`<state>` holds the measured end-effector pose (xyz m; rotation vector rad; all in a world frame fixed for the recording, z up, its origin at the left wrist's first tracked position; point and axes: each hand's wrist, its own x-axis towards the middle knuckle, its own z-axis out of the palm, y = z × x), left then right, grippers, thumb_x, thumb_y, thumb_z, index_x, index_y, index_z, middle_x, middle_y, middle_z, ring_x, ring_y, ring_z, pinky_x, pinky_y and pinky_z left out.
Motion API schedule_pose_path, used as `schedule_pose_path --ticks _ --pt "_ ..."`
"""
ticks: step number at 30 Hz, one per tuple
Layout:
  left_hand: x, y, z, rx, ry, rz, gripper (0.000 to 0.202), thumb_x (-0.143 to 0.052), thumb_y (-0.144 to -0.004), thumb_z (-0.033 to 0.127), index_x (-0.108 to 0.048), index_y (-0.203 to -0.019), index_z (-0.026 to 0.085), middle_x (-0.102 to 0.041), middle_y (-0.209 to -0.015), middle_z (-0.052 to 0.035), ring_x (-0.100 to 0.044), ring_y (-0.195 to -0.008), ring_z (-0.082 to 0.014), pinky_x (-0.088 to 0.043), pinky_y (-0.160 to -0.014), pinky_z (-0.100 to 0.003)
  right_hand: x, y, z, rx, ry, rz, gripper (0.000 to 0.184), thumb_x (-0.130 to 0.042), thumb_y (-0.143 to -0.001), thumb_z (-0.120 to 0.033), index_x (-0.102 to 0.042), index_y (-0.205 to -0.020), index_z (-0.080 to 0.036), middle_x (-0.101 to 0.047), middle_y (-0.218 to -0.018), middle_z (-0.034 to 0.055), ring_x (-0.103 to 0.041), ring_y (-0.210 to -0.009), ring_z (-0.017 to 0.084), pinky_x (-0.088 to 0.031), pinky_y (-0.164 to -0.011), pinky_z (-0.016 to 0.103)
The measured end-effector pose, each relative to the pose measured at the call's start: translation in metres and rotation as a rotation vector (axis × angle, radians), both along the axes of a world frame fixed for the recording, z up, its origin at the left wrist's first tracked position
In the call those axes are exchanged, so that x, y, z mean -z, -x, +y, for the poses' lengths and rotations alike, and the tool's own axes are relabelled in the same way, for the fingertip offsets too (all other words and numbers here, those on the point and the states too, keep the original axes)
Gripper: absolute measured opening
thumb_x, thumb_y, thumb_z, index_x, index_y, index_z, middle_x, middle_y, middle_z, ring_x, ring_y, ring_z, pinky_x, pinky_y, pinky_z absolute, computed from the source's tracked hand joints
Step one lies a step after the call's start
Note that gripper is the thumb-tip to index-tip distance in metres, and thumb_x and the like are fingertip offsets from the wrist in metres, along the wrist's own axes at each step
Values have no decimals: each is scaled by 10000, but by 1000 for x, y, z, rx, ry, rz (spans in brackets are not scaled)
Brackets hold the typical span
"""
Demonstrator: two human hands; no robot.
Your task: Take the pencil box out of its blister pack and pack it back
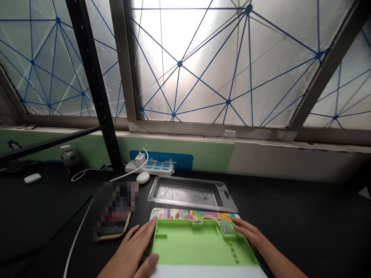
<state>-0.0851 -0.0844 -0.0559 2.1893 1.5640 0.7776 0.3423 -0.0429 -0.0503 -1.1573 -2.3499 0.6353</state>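
A green plastic tray (199, 243) with moulded recesses lies on the black table in front of me, on top of a colourful printed card (185, 213). My left hand (135, 249) rests flat along the tray's left edge, fingers stretched, thumb at the near corner. My right hand (249, 233) lies along the tray's right edge with fingers extended, touching the rim. Neither hand grips anything. A clear plastic blister cover (189, 194) lies just behind the tray.
A phone (114, 227) sits left of the tray, with a white cable (77, 235) running past it. Behind are a white power strip (153, 166) with a charger, a white earbud case (142, 177), a jar (69, 157), a black shelf post (95, 88) and the window.
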Motion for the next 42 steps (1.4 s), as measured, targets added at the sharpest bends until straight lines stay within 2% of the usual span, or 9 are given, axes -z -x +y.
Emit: schedule_pose_path --ticks 5,12,17,19,24,29,34,39,42 --pt "-31 -13 -15 -81 73 -84 551 -359 -996 568 -396 -1505 359 -506 -1485 7 -440 -1396 -315 -393 -1126 -494 -23 24 -17 72 75 29 763 -559 -939 -444 -159 -1578 -327 -190 -1655 81 -223 -1491 318 -278 -1186 522" --pt "-21 -22 -7 31 109 -297 893 42 -894 757 -70 -1601 223 -449 -1527 -92 -394 -1424 -302 -334 -1153 -489 -45 39 -17 188 235 225 554 -543 -949 -496 -398 -1441 -286 -485 -1489 116 -514 -1326 300 -460 -1080 435" --pt "-17 -24 -16 -16 127 -121 916 -526 -891 665 -86 -1599 288 -223 -1631 -69 -253 -1475 -366 -246 -1184 -558 -43 37 -18 155 145 152 807 -750 -792 -433 -366 -1476 -243 -459 -1481 149 -483 -1336 339 -417 -1112 464" --pt "-20 -26 -22 -64 89 -77 932 -657 -852 531 -137 -1593 305 -266 -1624 -71 -296 -1459 -379 -307 -1161 -557 -40 36 -18 111 113 127 857 -804 -731 -370 -391 -1470 -242 -415 -1495 147 -448 -1358 346 -389 -1131 465" --pt "-61 -37 -13 -60 -169 -152 737 -556 -938 463 -203 -1570 323 -386 -1576 -62 -424 -1408 -303 -389 -1138 -442 -60 41 4 68 30 185 777 -844 -689 -391 -512 -1379 -260 -400 -1446 124 -449 -1338 340 -426 -1101 427" --pt "-108 -47 46 -188 -165 -45 838 -569 -893 607 -317 -1534 131 -407 -1544 -181 -393 -1416 -354 -364 -1136 -463 -87 64 62 55 -122 257 662 -811 -723 -469 -571 -1312 -288 -445 -1383 96 -480 -1298 324 -450 -1068 432" --pt "-94 -45 92 -175 -99 210 805 -635 -867 563 -401 -1489 109 -504 -1476 -174 -440 -1380 -318 -370 -1115 -392 -67 74 97 53 -142 173 577 -766 -761 -496 -614 -1263 -255 -469 -1360 113 -510 -1279 316 -437 -1076 444" --pt "-76 -40 94 -193 3 330 719 -463 -950 589 -402 -1491 121 -488 -1491 -172 -418 -1395 -319 -363 -1110 -403 -44 72 96 49 -144 82 541 -610 -900 -502 -532 -1374 -254 -412 -1476 141 -471 -1333 316 -417 -1089 472" --pt "-76 -46 93 -223 35 369 714 -438 -949 599 -426 -1479 120 -390 -1550 -207 -307 -1450 -387 -338 -1112 -511 -41 75 94 34 -187 8 518 -562 -938 -467 -511 -1409 -259 -397 -1529 137 -344 -1424 351 -308 -1146 545"
